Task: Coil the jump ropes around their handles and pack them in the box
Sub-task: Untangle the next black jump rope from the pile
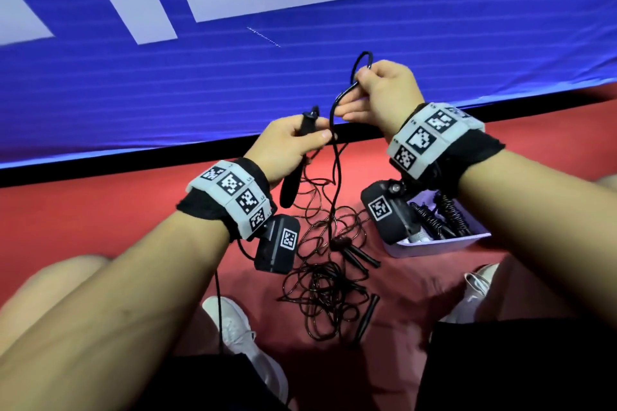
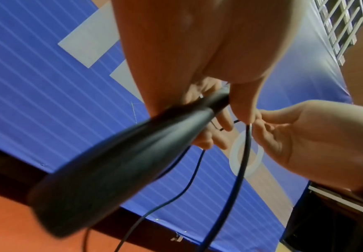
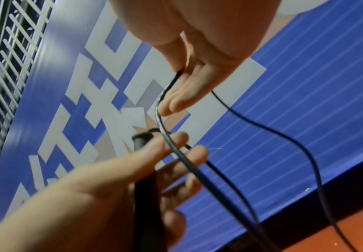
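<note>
My left hand [image 1: 309, 143] grips a black jump-rope handle [image 1: 293, 173], held upright above the red floor; the left wrist view shows the handle [image 2: 122, 162] close up. My right hand [image 1: 359, 93], just right of it and higher, pinches that rope's black cord [image 1: 334, 157], which makes a small loop above the fingers. In the right wrist view the fingers [image 3: 182, 95] pinch the cord [image 3: 169, 85]. The cord hangs down to a loose tangle of rope [image 1: 320, 287] with more black handles [image 1: 362, 257]. A lavender box [image 1: 444, 243] on the right holds coiled ropes [image 1: 449, 213].
A blue banner wall [image 1: 200, 77] with white letters stands close in front, with a black strip at its base. The red floor [image 1: 100, 210] lies between my knees. My white shoes [image 1: 240, 337] flank the rope pile. Another loose handle [image 1: 365, 317] lies near the pile's right side.
</note>
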{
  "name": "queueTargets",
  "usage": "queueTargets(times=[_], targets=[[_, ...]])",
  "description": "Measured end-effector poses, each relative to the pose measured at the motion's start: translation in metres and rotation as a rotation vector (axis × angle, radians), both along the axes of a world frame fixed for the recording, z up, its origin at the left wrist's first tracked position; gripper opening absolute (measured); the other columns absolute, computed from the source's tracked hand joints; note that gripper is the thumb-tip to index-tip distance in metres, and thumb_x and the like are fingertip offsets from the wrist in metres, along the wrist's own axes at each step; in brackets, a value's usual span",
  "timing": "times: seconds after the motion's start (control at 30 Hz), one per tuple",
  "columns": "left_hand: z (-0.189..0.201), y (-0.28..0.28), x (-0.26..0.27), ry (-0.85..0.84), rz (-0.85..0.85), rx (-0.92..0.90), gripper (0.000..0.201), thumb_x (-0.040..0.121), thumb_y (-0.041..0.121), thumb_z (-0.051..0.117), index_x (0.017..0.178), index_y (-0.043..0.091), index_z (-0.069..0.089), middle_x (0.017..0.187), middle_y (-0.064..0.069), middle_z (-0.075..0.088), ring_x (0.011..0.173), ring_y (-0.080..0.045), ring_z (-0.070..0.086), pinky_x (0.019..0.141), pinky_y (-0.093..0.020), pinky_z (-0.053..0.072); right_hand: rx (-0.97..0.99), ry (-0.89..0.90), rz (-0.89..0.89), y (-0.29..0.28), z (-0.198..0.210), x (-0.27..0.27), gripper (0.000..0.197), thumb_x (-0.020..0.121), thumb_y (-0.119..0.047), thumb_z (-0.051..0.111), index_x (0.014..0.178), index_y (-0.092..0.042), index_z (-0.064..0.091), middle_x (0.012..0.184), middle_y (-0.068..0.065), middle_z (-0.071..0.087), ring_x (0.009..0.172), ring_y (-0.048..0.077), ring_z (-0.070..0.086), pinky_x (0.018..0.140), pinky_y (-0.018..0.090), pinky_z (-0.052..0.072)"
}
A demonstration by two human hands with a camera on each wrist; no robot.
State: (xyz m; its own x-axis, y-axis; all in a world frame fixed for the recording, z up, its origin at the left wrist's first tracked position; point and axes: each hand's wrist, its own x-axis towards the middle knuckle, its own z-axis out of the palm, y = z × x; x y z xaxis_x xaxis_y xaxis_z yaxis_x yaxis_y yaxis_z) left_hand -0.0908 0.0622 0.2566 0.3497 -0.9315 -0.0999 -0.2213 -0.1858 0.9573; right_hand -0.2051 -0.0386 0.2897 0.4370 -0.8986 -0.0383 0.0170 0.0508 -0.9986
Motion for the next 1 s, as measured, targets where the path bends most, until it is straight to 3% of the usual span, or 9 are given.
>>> queueTargets(times=[0.1, 0.23, 0.37, 0.5, 0.63, 0.7, 0.8, 0.93, 1.0], targets=[[-0.002, 0.002, -0.007, -0.048, -0.085, 0.053, 0.012, 0.090, 0.013, 0.066, 0.087, 0.025, 0.065, 0.096, -0.008, 0.073, 0.085, -0.012, 0.060, 0.062, -0.020, 0.044, 0.091, -0.091, -0.024, -0.004, 0.006, -0.004, 0.024, 0.101, -0.012, 0.033, 0.077, -0.011, 0.039, 0.065, 0.013, 0.059, 0.045, 0.013, 0.064, 0.042, 0.021, 0.051], [-0.002, 0.000, -0.006, -0.079, 0.042, -0.023, 0.016, 0.091, 0.008, 0.063, 0.080, 0.020, 0.062, 0.066, 0.008, 0.069, 0.064, -0.004, 0.064, 0.055, -0.018, 0.041, 0.143, -0.123, -0.030, -0.008, 0.007, -0.006, 0.019, 0.100, -0.013, 0.037, 0.083, -0.010, 0.043, 0.069, 0.012, 0.061, 0.050, 0.014, 0.066, 0.045, 0.020, 0.051], [0.001, -0.003, 0.001, -0.023, 0.175, -0.094, 0.016, 0.089, 0.005, 0.064, 0.079, 0.018, 0.062, 0.063, 0.006, 0.065, 0.061, -0.009, 0.064, 0.053, -0.017, 0.041, 0.111, 0.259, 0.201, -0.001, -0.008, -0.008, 0.018, 0.088, 0.003, 0.049, 0.075, -0.009, 0.054, 0.066, 0.009, 0.062, 0.054, 0.018, 0.061, 0.051, 0.022, 0.050], [0.002, -0.004, 0.002, 0.071, 0.196, -0.131, 0.016, 0.090, 0.005, 0.063, 0.079, 0.016, 0.062, 0.063, 0.005, 0.063, 0.062, -0.012, 0.063, 0.054, -0.018, 0.044, -0.174, 0.618, 0.551, 0.020, -0.041, -0.006, 0.006, 0.081, -0.008, 0.068, 0.087, -0.008, 0.067, 0.070, 0.005, 0.060, 0.063, 0.014, 0.055, 0.064, 0.030, 0.051], [0.004, -0.004, 0.000, 0.148, 0.196, -0.183, 0.011, 0.094, 0.010, 0.059, 0.085, 0.016, 0.062, 0.071, 0.004, 0.064, 0.064, -0.009, 0.064, 0.056, -0.018, 0.042, -0.388, 0.634, 0.417, 0.020, -0.051, 0.001, 0.021, 0.085, -0.015, 0.062, 0.065, -0.011, 0.064, 0.070, 0.017, 0.066, 0.067, 0.028, 0.062, 0.075, 0.040, 0.053], [0.005, -0.004, 0.003, 0.159, 0.201, -0.169, 0.008, 0.097, 0.016, 0.057, 0.091, 0.020, 0.061, 0.082, 0.004, 0.068, 0.073, -0.009, 0.066, 0.060, -0.018, 0.046, -0.307, 0.515, 0.264, 0.014, -0.044, 0.004, 0.026, 0.089, -0.012, 0.055, 0.064, -0.017, 0.059, 0.068, 0.013, 0.068, 0.063, 0.025, 0.067, 0.072, 0.041, 0.057], [0.000, -0.002, 0.008, 0.081, 0.123, -0.090, 0.008, 0.096, 0.017, 0.058, 0.098, 0.023, 0.063, 0.101, -0.002, 0.069, 0.092, -0.013, 0.063, 0.079, -0.024, 0.048, -0.115, 0.205, 0.071, 0.003, -0.023, 0.004, 0.026, 0.093, -0.005, 0.047, 0.068, -0.012, 0.053, 0.065, 0.009, 0.062, 0.044, 0.011, 0.062, 0.052, 0.026, 0.054], [-0.008, 0.003, 0.004, 0.060, -0.098, 0.018, 0.012, 0.096, 0.010, 0.056, 0.097, 0.020, 0.063, 0.088, 0.006, 0.074, 0.089, -0.012, 0.062, 0.077, -0.020, 0.046, 0.093, -0.070, 0.016, -0.003, -0.002, -0.002, 0.023, 0.096, -0.005, 0.043, 0.075, -0.009, 0.051, 0.068, 0.008, 0.060, 0.045, 0.009, 0.063, 0.047, 0.016, 0.051], [-0.009, 0.003, 0.001, 0.075, -0.164, 0.048, 0.012, 0.096, 0.007, 0.055, 0.093, 0.015, 0.064, 0.085, 0.004, 0.074, 0.088, -0.015, 0.063, 0.080, -0.026, 0.045, 0.150, -0.145, -0.011, -0.008, 0.003, -0.006, 0.021, 0.096, -0.005, 0.042, 0.077, -0.008, 0.052, 0.071, 0.009, 0.060, 0.048, 0.011, 0.065, 0.047, 0.017, 0.050]])
